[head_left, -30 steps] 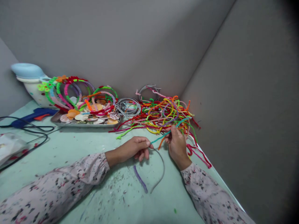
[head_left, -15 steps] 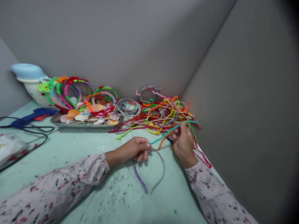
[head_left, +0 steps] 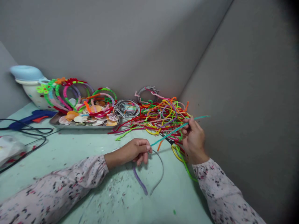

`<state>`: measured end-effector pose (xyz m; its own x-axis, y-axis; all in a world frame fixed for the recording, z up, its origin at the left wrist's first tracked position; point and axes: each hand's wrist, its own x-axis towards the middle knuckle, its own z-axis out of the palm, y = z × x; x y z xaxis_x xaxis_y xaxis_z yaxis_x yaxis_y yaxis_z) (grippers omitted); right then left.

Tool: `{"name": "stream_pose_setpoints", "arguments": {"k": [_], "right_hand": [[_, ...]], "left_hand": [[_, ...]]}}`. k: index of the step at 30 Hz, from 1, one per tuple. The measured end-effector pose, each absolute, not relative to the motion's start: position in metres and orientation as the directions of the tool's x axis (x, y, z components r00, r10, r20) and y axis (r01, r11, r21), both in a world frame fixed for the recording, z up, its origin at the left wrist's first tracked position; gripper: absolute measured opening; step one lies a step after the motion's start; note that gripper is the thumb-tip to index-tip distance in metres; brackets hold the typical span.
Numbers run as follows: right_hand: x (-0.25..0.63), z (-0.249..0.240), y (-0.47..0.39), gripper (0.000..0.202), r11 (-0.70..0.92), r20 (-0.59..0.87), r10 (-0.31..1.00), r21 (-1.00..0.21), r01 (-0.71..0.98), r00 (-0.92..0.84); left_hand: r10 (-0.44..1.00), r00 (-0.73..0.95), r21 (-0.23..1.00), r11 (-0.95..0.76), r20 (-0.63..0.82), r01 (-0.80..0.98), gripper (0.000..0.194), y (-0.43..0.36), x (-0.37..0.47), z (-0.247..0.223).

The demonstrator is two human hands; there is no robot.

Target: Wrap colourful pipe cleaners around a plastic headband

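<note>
A thin grey headband (head_left: 163,168), one leg wrapped in purple pipe cleaner (head_left: 140,181), hangs from my left hand (head_left: 137,151), which pinches it near its top. One end of a turquoise pipe cleaner (head_left: 170,133) is at those same fingertips. The turquoise strand runs up to the right, fairly straight, into my right hand (head_left: 194,140), whose thumb and fingers are closed on it, with the tip sticking out beyond. What lies under my left fingers is hidden.
Behind my right hand is a tangled heap of coloured pipe cleaners (head_left: 161,113). A metal tray (head_left: 81,127) holds shells and finished-looking wrapped headbands (head_left: 63,90). Coils of bare grey hoops (head_left: 127,104) lie between them. At left are a blue glue gun (head_left: 30,119), its cord, and a blue-lidded container (head_left: 31,87).
My right hand has moved right and slightly down along the turquoise pipe cleaner, which is now straighter. My left hand and the headband have hardly moved.
</note>
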<state>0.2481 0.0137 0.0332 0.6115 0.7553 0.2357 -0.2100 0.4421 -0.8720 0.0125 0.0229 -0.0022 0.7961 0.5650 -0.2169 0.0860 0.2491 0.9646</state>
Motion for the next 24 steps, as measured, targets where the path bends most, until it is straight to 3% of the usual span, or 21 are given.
{"name": "stream_pose_setpoints", "arguments": {"k": [6,18,24], "right_hand": [[0.257,0.041,0.014,0.03,0.306,0.152,0.866,-0.914,-0.266,0.476],[0.292,0.063,0.011,0.027,0.485,0.273,0.724,-0.854,-0.186,0.634],[0.3,0.071,0.008,0.024,0.48,0.272,0.678,-0.867,-0.132,0.683]], "left_hand": [[0.583,0.777,0.957,0.279,-0.237,0.082,0.031,0.022,0.012,-0.003],[0.569,0.785,0.938,0.343,-0.246,0.046,0.025,0.025,0.01,-0.007],[0.547,0.8,0.944,0.322,-0.248,0.072,0.025,0.024,0.011,-0.005]]}}
